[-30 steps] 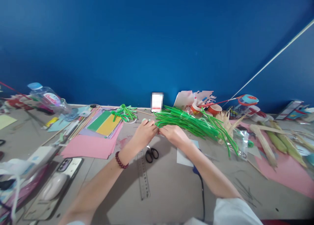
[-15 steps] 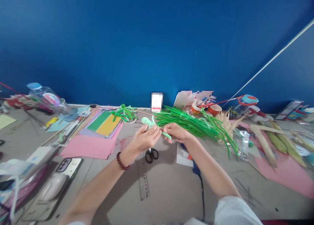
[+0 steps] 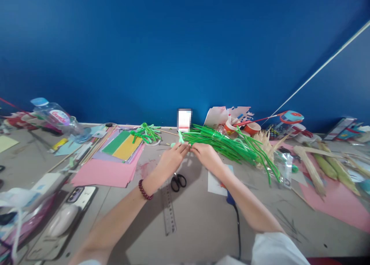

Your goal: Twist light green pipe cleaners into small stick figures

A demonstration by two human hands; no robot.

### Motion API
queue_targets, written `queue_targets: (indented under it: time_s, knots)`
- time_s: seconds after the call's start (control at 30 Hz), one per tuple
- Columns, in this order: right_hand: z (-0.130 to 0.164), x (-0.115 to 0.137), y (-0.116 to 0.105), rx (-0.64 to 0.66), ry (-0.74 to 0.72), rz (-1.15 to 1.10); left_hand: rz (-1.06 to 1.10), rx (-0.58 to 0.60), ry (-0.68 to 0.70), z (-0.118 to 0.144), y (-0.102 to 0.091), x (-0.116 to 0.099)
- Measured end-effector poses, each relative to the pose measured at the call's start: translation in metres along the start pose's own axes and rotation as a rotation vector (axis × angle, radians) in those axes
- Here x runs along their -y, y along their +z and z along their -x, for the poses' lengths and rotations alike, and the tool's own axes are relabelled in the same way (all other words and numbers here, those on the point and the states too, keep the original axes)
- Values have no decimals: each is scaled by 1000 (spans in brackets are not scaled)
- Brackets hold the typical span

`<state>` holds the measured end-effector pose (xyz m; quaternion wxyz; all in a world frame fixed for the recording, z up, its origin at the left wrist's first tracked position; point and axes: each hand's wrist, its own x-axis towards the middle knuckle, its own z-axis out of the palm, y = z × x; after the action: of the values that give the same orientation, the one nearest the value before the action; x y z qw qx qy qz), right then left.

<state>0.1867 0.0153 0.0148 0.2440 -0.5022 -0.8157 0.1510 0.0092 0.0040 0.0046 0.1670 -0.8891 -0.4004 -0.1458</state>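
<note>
Centre of frame: left hand (image 3: 172,158) and right hand (image 3: 206,155) meet, fingertips pinching a light green pipe-cleaner piece (image 3: 179,140) above the counter (image 3: 196,222). Risk, judged: the thin wire slipping loose into the green pipe-cleaner bundle (image 3: 228,143) just right.

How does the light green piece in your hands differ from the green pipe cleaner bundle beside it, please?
The light green piece is pale mint; the bundle is a deeper, brighter green. The piece is small and pinched between the left hand and right hand, while the bundle is a long sheaf of many strands lying on the table. The piece is bent; the bundle's strands run mostly straight, curving at the right end. Both look like fuzzy pipe cleaner.
</note>
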Motion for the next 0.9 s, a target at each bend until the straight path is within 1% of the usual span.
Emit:
queue_targets:
  time_s: [0.07, 0.17, 0.23, 0.3, 0.37, 0.43, 0.47, 0.53, 0.57, 0.63, 0.7, 0.77, 0.8, 0.83, 0.9]
  knots:
    - [2, 4, 3, 44, -117, 181, 34, 33, 4, 1, -2, 1]
    - [4, 8, 6, 124, -234, 335, 29, 33, 37, 2, 0, 5]
    - [5, 9, 6, 129, -246, 354, -1, -11, 47, 2, 4, 6]
    - [4, 9, 5, 105, -210, 286, -42, -79, 69, 2, 8, 8]
    - [3, 6, 3, 74, -130, 112, -77, -160, 100, 2, 9, 8]
    - [1, 2, 1, 69, -12, -159, -102, -248, 127, 2, 6, 8]
    - [-1, -1, 1, 88, 60, -318, -109, -292, 135, 3, 4, 8]
    - [-3, -7, 1, 178, 197, -638, -115, -366, 151, 4, -2, 7]
    - [-4, -10, 1, 248, 251, -789, -113, -391, 157, 5, -4, 6]
    - [-5, -13, 3, 414, 331, -1052, -104, -421, 169, 8, -9, 5]
    - [-4, -13, 7, 557, 384, -1252, -104, -449, 187, 11, -12, 4]
    - [-4, -11, 10, 632, 413, -1376, -122, -484, 194, 14, -14, 5]
    - [-4, -10, 12, 637, 408, -1404, -135, -498, 194, 16, -14, 5]
    - [-4, -10, 12, 626, 388, -1407, -149, -508, 191, 16, -14, 6]
    - [-4, -11, 11, 551, 317, -1331, -168, -512, 187, 15, -14, 6]
